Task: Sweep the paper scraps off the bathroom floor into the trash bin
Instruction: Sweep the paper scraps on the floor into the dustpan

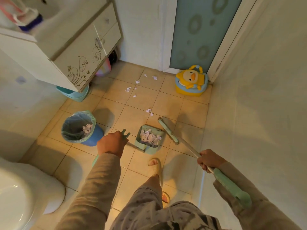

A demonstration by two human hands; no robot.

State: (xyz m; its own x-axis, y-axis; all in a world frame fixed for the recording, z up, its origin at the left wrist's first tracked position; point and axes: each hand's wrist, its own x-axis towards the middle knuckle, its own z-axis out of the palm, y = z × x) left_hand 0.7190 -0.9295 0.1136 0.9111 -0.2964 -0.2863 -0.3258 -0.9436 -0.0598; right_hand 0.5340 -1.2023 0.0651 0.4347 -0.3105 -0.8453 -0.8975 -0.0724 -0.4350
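A green dustpan (pixel 138 143) stands on the tan tile floor, holding a heap of white paper scraps (pixel 150 136). My left hand (pixel 112 142) grips the top of the dustpan handle. My right hand (pixel 209 159) grips the broom handle, and the green broom head (pixel 167 129) rests on the floor just right of the dustpan. A blue trash bin (pixel 79 128) with a green liner stands left of the dustpan and has scraps inside. Loose scraps lie just beyond the pan (pixel 148 111), and several more farther off near the door (pixel 136 85).
A toilet (pixel 25 188) fills the lower left. A vanity cabinet (pixel 79 52) hangs at the upper left with a teal basin (pixel 73 94) under it. A yellow duck potty (pixel 191 81) sits by the glass door (pixel 202 30). My slippered feet (pixel 156 165) stand behind the dustpan.
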